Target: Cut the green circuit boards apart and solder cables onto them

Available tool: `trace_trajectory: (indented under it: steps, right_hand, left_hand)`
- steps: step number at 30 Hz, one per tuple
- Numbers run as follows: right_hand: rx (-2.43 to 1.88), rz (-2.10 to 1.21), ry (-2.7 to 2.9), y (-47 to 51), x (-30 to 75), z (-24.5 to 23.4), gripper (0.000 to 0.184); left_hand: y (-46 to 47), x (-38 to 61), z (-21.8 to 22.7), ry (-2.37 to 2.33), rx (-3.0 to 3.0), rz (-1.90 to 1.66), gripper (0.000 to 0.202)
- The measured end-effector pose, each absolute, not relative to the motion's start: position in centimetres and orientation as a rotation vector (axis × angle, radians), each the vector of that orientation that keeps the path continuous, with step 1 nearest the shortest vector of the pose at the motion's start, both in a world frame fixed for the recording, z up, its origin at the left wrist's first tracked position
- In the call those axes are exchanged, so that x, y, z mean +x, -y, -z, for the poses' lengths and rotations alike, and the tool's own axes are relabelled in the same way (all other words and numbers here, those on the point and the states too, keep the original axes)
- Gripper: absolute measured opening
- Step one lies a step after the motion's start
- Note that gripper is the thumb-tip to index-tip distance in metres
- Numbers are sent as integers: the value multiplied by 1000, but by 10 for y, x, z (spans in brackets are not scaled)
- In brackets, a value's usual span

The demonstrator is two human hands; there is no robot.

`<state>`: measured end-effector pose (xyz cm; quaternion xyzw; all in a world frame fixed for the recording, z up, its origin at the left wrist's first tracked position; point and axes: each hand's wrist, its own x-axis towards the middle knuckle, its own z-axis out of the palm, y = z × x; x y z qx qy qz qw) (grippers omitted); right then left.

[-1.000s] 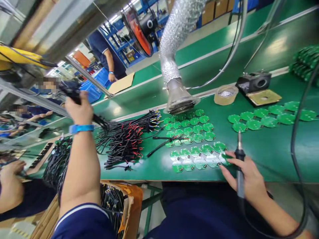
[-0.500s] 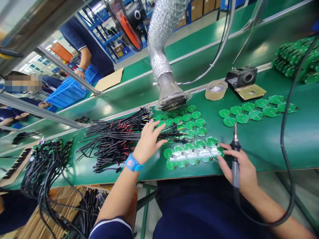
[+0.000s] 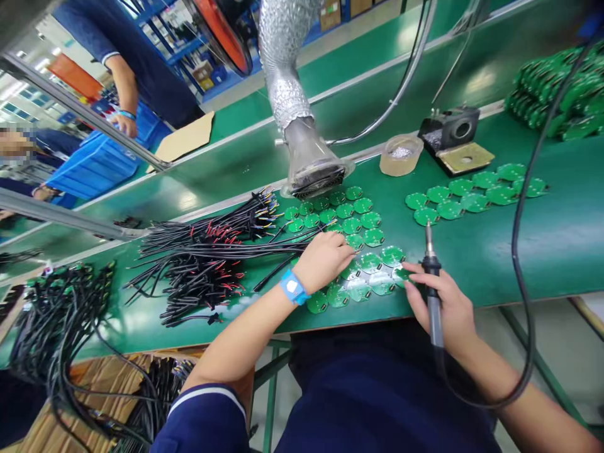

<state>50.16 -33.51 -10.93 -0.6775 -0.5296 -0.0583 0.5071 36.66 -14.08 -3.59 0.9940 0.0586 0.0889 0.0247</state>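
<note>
My left hand (image 3: 325, 259), with a blue wristband, has its fingers curled together on a black cable (image 3: 283, 248). Coloured wire ends poke out past the knuckles; the fingertips are partly hidden. In my right hand (image 3: 446, 305) is a soldering iron (image 3: 431, 286), its tip pointing away from me. The thumb and forefinger of that hand also touch a round green circuit board (image 3: 400, 275) at the right end of the near rows. More round boards (image 3: 358, 289) lie between the hands, and others (image 3: 352, 225) sit behind them.
Black cable bundles (image 3: 202, 277) cover the left of the bench. A fume extractor nozzle (image 3: 316, 167) hangs over the boards. Behind stand a tape roll (image 3: 401, 155) and a soldering iron stand (image 3: 453, 138). Stacked boards (image 3: 557, 94) fill the far right. A co-worker's hand (image 3: 125, 123) is at a blue bin (image 3: 97, 163).
My left hand has moved right and closed from spread fingers onto a cable. My right hand keeps the soldering iron by the same board. The view has shifted slightly.
</note>
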Motion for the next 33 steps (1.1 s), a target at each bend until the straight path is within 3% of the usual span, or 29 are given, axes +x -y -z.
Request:
trace_trajectory:
  steps: [4, 8, 16, 21, 27, 33]
  right_hand:
    - [-1596, 93, 1282, 342, 499, 104, 31]
    - [-1634, 84, 1388, 350, 494, 96, 36]
    - [-1408, 15, 1784, 348, 470, 79, 43]
    - [-1379, -34, 1664, 350, 454, 78, 47]
    - [-1391, -165, 1521, 345, 446, 76, 31]
    - [-1336, -192, 1535, 341, 438, 76, 28]
  left_hand:
    - [168, 316, 14, -218, 2954, -759, 24]
    - [194, 266, 27, -302, 2824, -918, 40]
    - [204, 241, 94, -753, 2848, -676, 16]
    - [191, 231, 80, -538, 3073, -462, 21]
    - [178, 222, 66, -311, 3246, -409, 23]
    - [185, 236, 70, -664, 2635, -535, 11]
